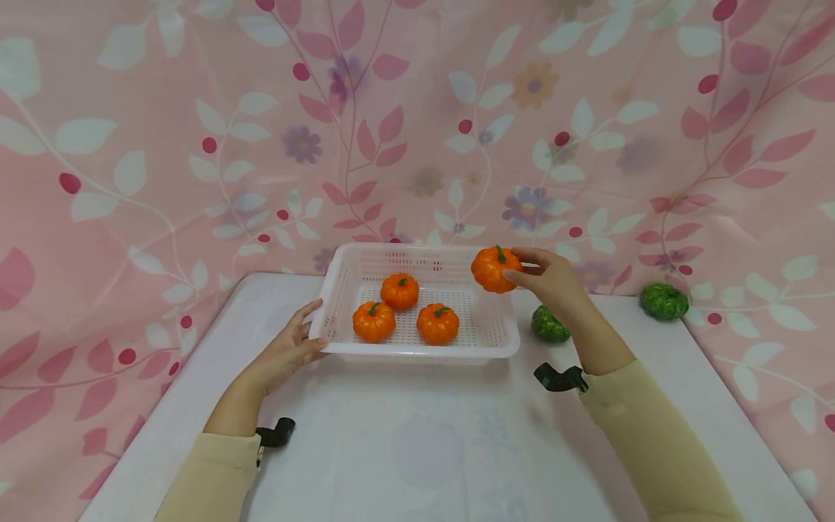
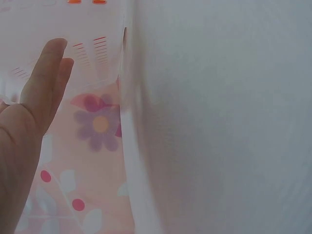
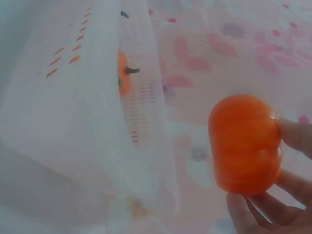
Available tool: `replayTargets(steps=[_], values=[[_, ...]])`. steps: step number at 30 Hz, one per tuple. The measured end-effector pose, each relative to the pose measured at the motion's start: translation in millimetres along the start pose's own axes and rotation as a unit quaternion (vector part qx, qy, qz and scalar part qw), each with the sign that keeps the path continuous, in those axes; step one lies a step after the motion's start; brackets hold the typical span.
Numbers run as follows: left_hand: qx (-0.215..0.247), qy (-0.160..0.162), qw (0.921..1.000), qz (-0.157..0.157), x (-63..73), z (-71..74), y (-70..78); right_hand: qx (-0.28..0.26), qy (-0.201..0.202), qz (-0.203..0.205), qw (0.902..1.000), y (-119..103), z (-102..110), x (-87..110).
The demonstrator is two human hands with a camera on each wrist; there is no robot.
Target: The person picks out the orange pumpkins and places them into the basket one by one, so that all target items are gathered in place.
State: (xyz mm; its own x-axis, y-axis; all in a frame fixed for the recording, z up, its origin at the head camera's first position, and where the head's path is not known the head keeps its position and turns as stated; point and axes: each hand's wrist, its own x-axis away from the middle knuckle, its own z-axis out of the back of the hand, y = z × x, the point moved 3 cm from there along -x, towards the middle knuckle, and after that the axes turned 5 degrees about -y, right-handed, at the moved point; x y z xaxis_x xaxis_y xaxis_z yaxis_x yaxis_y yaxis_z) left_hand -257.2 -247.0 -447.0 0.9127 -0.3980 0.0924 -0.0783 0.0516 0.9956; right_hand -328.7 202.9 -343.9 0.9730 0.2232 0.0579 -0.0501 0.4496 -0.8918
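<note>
A white plastic basket (image 1: 417, 350) with slotted walls stands toward the back of the table. Three small orange pumpkins with green stems lie in it: a back one (image 1: 400, 291), a front left one (image 1: 374, 322) and a front right one (image 1: 438, 324). My left hand (image 1: 287, 350) holds the basket's left end, thumb at the front corner of the rim; its fingers (image 2: 46, 78) lie along the outer wall. Over the basket's right back part, my right hand (image 1: 554, 279) pinches a fourth orange pumpkin (image 1: 493, 271) between thumb and fingers. That pumpkin (image 3: 245, 145) hangs beside the basket wall in the right wrist view.
A green pumpkin (image 1: 550, 325) sits just right of the basket, partly behind my right forearm. Another green one (image 1: 664, 301) lies at the table's back right corner. White cloth covers the table (image 1: 417, 442), and a pink floral curtain (image 1: 417, 130) rises behind it.
</note>
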Motion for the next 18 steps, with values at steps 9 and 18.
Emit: replayTargets(steps=[9, 18], values=[[-0.004, -0.001, 1.0, -0.003, 0.2, -0.3, 0.2, 0.01, -0.025, 0.01, 0.9996, -8.3, -11.6, -18.7], [-0.004, 0.003, 1.0, 0.001, -0.3, 0.0, -0.4, 0.024, -0.057, -0.013, 0.998, -14.5, -23.7, -39.8]])
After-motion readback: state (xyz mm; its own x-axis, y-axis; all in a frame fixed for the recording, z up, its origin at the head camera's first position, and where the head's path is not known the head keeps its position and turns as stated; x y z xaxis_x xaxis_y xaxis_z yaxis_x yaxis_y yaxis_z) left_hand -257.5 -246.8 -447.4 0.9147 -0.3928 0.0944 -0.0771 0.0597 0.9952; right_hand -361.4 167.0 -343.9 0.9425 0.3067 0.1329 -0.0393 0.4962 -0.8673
